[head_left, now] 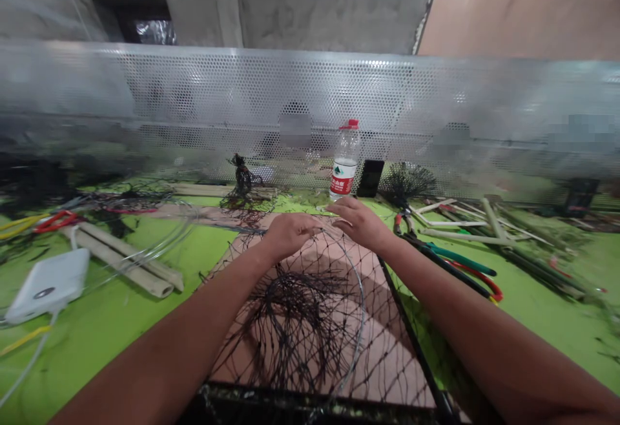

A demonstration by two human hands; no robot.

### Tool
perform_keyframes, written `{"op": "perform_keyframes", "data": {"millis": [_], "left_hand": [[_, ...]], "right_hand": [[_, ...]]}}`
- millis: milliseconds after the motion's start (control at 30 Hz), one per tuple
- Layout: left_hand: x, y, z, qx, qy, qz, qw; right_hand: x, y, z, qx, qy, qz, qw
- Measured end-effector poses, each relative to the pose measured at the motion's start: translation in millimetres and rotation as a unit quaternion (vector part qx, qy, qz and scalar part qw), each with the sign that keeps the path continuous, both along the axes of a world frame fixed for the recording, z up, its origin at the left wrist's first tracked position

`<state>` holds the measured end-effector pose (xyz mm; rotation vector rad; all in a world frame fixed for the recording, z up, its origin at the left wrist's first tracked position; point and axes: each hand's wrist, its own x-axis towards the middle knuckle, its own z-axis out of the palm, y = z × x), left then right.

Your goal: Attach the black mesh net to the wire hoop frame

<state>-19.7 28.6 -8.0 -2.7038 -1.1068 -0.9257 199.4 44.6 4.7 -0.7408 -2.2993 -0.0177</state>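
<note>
My left hand (293, 232) is closed over the far part of a black net, its fingertips pinching a thin grey wire (362, 296). From there the wire curves right and back toward me across the net. My right hand (357, 219) hovers just beside it, fingers bent and apart, with nothing visible between them. The black knotted net (387, 341) spreads over a pinkish board (378, 380), with a dark straight edge along its right side. A tangled bunch of black cords (295, 302) lies on the net between my forearms.
Behind my hands stand a water bottle (343, 166) and a dark phone (371, 178), before a perforated metal screen (194, 89). Pliers (455, 260) and pale sticks (460, 223) lie right. At left are bamboo tubes (130, 260), clear tubing (165, 247) and a white power bank (51, 283).
</note>
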Motion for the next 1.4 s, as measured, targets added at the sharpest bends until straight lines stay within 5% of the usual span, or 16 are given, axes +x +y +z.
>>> {"op": "perform_keyframes", "data": {"millis": [200, 467, 600, 767, 933, 1067, 1267, 1400], "left_hand": [[3.3, -3.4, 2.7, -0.013, 0.004, -0.010, 1.000], [1.3, -0.7, 0.8, -0.015, -0.016, -0.018, 1.000], [0.8, -1.1, 2.1, 0.005, -0.036, -0.014, 0.999], [-0.7, -0.4, 2.0, 0.013, -0.022, -0.014, 1.000], [-3.0, 2.9, -0.7, 0.022, -0.021, 0.020, 0.999], [-3.0, 2.3, -1.5, 0.024, -0.013, 0.035, 0.999], [-3.0, 0.7, -1.1, 0.036, -0.006, 0.030, 0.999], [-2.3, -1.0, 0.5, 0.036, 0.005, 0.057, 0.998]], "right_hand": [[-5.5, 0.9, -7.2, 0.006, -0.036, 0.041, 0.998], [3.0, 5.0, -4.1, 0.033, -0.058, -0.001, 0.998], [2.5, 2.5, -3.5, -0.071, 0.002, -0.022, 0.997], [-7.7, 0.4, -10.3, -0.361, 0.140, 0.012, 0.922], [-10.4, -0.1, -17.3, -0.510, 0.214, 0.047, 0.832], [-8.1, 0.6, -20.6, -0.581, 0.192, 0.082, 0.787], [-13.2, 1.7, -22.6, -0.534, 0.211, 0.047, 0.818], [-13.6, -2.1, -22.6, -0.584, 0.211, 0.091, 0.778]]}}
